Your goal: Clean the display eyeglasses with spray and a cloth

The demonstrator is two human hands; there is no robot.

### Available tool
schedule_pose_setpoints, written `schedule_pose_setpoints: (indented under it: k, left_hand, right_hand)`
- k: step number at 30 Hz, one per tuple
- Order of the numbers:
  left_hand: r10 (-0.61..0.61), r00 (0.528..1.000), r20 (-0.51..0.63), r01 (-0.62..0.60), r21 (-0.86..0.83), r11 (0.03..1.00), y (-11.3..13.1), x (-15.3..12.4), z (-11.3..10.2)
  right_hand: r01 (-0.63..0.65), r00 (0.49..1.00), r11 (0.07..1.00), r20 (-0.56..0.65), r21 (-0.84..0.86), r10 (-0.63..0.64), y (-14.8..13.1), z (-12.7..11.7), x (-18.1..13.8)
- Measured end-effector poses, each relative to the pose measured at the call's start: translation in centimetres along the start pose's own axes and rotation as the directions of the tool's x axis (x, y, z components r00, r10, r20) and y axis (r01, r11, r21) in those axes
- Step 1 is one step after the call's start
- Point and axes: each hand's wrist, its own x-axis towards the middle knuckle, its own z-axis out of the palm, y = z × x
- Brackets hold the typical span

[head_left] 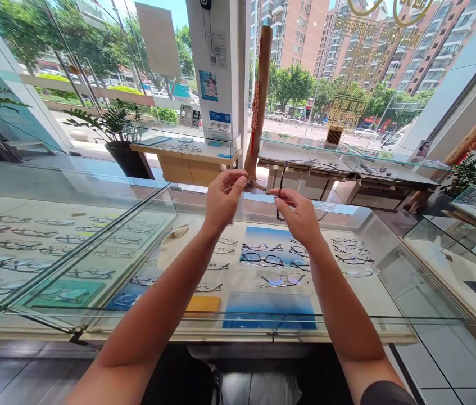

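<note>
The right hand (pixel 299 214) pinches dark-framed glasses (pixel 282 173) above the counter (pixel 347 319); its fingers hide part of the frame, and the lenses barely show. The left hand (pixel 223 202) has thumb and forefinger close together; whether they hold anything, I cannot tell. Its forearm covers some of the other pairs (pixel 252 259) below. The right sleeve (pixel 385 392) is cut off at the bottom edge.

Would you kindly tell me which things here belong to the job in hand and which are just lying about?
Apparently part of the job:
Dark-framed glasses, held in the right hand
Left hand, raised beside them; whether it holds anything is unclear

Seemingly just lying about:
Black-rimmed glasses in the display case
Beige cloth-like item
Orange panel
Potted plant
</note>
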Motion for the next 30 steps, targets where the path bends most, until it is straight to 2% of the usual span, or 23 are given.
schedule_pose_setpoints:
  k: [2, 4, 7, 9, 11, 14, 19, 24, 27, 30]
  left_hand:
    - [0.051, 0.982, -0.182, -0.014, 0.199, 0.98, -3.5, -0.4, -1.5]
    - [0.038, 0.968, -0.249, 0.053, 0.347, 0.936, -7.2, -1.1, -2.7]
    - [-0.147, 0.972, -0.186, 0.21, 0.389, 0.897, -11.8, -2.0, -3.7]
    - [-0.315, 0.942, -0.114, 0.335, 0.358, 0.872, -13.9, -2.4, -3.8]
    - [-0.436, 0.897, -0.066, 0.432, 0.329, 0.839, -15.2, -2.6, -3.7]
    - [-0.513, 0.857, -0.04, 0.498, 0.314, 0.808, -16.3, -2.8, -3.6]
    - [-0.547, 0.837, -0.02, 0.534, 0.244, 0.809, -16.0, -2.8, -3.5]
    - [-0.561, 0.823, 0.085, 0.561, 0.03, 0.827, -12.0, -2.7, -2.8]
    - [-0.573, 0.776, 0.264, 0.62, -0.146, 0.771, -8.6, -2.9, -2.4]
    - [-0.513, 0.665, 0.543, 0.736, -0.359, 0.573, -5.9, -3.3, -2.2]
  right_hand:
    - [-0.031, 0.999, 0.999, -0.029, 0.005, 0.032, 1.8, 0.1, -0.7]
    - [-0.064, 0.996, 0.998, -0.066, 0.022, 0.065, 3.6, 0.3, -1.2]
    - [-0.087, 0.988, 0.995, -0.121, 0.048, 0.092, 6.2, 0.8, -1.9]
    - [-0.078, 0.987, 0.996, -0.136, 0.037, 0.083, 7.5, 1.1, -2.2]
    - [-0.057, 0.991, 0.998, -0.123, 0.016, 0.058, 8.5, 1.3, -2.5]
    - [-0.043, 0.994, 0.999, -0.098, 0.0, 0.042, 9.2, 1.4, -2.7]
    - [-0.021, 0.995, 1.0, -0.1, 0.014, 0.023, 8.9, 1.6, -2.8]
    - [0.005, 1.0, 0.998, -0.031, 0.07, -0.003, 8.2, 2.1, -3.2]
    - [-0.014, 1.0, 0.989, 0.019, 0.148, 0.011, 8.0, 2.4, -3.5]
    - [-0.067, 0.996, 0.968, 0.068, 0.244, 0.052, 7.9, 2.8, -3.7]
